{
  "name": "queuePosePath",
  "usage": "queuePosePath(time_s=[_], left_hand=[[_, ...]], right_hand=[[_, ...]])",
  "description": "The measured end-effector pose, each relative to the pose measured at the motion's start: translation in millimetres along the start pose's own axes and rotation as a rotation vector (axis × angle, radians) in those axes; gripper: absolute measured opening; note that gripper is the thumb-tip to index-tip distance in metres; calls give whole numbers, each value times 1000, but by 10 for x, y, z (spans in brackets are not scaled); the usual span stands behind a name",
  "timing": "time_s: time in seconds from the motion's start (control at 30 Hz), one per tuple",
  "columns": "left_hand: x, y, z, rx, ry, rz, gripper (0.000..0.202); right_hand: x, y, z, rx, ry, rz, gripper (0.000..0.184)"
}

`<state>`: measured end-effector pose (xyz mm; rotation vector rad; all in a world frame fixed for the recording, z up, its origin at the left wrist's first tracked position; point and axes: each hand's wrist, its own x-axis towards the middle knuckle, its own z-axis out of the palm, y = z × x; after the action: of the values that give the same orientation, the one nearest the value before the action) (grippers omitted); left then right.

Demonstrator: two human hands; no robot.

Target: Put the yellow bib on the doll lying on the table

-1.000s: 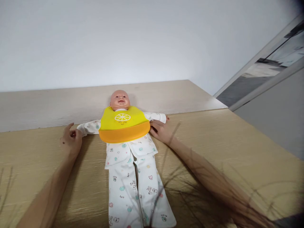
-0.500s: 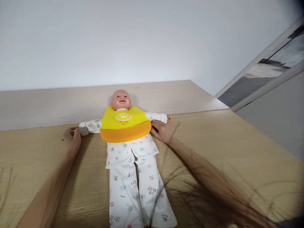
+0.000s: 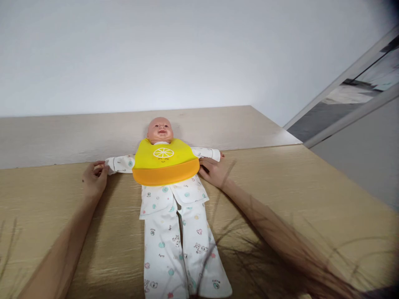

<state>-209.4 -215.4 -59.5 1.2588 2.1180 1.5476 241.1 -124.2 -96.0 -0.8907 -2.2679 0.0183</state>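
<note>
A baby doll lies face up, its arms spread wide. It wears a white printed jacket, matching trousers and a yellow bib with an orange pocket. At the doll's arm on the left, my left hand pinches the end of the sleeve cuff between thumb and fingers; the doll's hand there is mostly hidden. Below the other sleeve, my right hand has curled fingers closed at the side edge of the bib. Those fingertips are partly out of sight.
The doll rests on a wooden table, with a paler raised board behind its head. A white wall rises at the back. Blurred dark strands cross the lower right of the view.
My left hand has shifted slightly right and up, its fingers now meeting the cuff's end. My right hand stays at the bib's edge. The doll looks almost unmoved.
</note>
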Motion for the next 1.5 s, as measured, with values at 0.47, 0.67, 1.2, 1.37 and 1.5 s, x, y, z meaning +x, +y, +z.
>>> queuePosePath(time_s=[0.47, 0.67, 1.2, 1.37, 1.5], left_hand=[[-73, 151, -16, 143, 95, -85, 33], [-45, 109, -16, 115, 74, -97, 27], [-56, 95, 8, 89, 69, -81, 28], [-98, 178, 5, 73, 82, -84, 29], [-113, 211, -3, 74, 82, -69, 29]], right_hand=[[22, -15, -20, -21, -15, 13, 18], [28, -26, -39, -40, -16, 17, 17], [19, -78, -61, -27, 66, 47, 20], [2, 72, -171, -95, 235, 207, 23], [-82, 434, -253, -81, 340, 483, 26]])
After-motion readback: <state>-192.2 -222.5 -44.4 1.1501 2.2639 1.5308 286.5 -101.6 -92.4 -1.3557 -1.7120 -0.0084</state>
